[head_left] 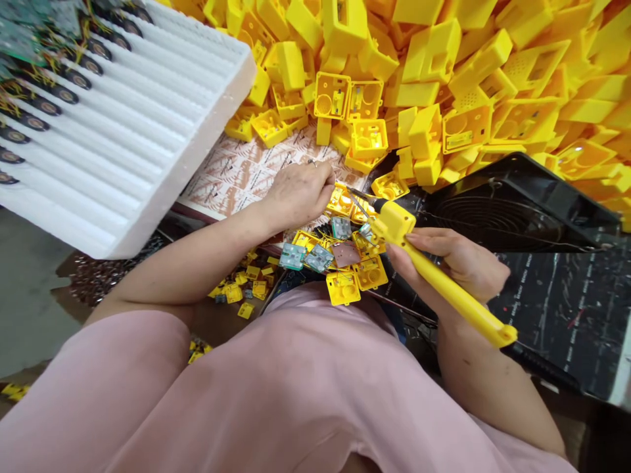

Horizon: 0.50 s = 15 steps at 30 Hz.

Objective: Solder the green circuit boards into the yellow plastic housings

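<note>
My right hand point(458, 259) is wrapped round the long yellow handle of a soldering iron point(444, 286). Its dark metal tip points left, down at a lit yellow plastic housing point(340, 199). My left hand point(298, 194), with a ring on one finger, is closed at the left edge of that housing; its fingertips are turned away, and what they pinch is hidden. Just below the tip, open yellow housings point(344, 289) lie in a cluster with several small circuit boards point(319, 257) and thin wires.
A heap of yellow plastic cases point(434, 52) fills the back. A white foam tray point(162, 112) at left carries round speakers point(79, 79) and circuit boards. At right stands a black fan point(493, 203). Small yellow parts point(241, 289) lie in a box below the edge.
</note>
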Motion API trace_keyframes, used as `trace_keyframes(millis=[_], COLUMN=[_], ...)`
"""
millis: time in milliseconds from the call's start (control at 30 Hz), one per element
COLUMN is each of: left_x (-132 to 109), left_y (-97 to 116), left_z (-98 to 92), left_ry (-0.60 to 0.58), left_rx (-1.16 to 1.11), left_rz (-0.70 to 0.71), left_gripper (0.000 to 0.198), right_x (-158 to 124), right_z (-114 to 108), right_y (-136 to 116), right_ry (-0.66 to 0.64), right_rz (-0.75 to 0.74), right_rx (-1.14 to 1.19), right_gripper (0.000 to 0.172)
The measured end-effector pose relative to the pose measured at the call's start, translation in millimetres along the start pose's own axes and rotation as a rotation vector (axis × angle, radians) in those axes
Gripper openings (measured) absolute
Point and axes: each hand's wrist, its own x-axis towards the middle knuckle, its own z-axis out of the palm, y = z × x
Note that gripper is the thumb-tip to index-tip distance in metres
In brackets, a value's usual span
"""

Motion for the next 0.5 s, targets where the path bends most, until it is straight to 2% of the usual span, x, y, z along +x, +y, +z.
trace_keyframes(millis=[200,267,367,433,500], left_x=[-0.7,-1.3,-1.8,-1.2,-0.1], left_y=[-5.3,-8.3,-14.8,-19.1,-21.7], left_z=[7.4,7.2,1.7,-4.0,-9.3], left_ry=[0.061,0.081,0.112,0.090,0.012], left_rx=[-0.020,-0.048,-0.176,-0.252,-0.253], left_rz=[0.045,0.060,0.116,0.163,0.190], left_gripper=[0.036,0.036,0.034,0.031,0.027], right_x=[3.2,-1.6,-12.5,-16.4,-14.4], right_z=[1.8,-0.1,-6.1,-11.6,-16.7], right_y=[-4.8,-5.0,-3.4,-2.1,-1.0], right_ry=[0.019,0.046,0.031,0.010,-0.009], right_rz=[0.013,0.086,0.254,0.291,0.251], right_rx=[-0.066,-0.073,-0.040,-0.009,0.010], right_gripper=[0.022,0.027,0.048,0.058,0.059])
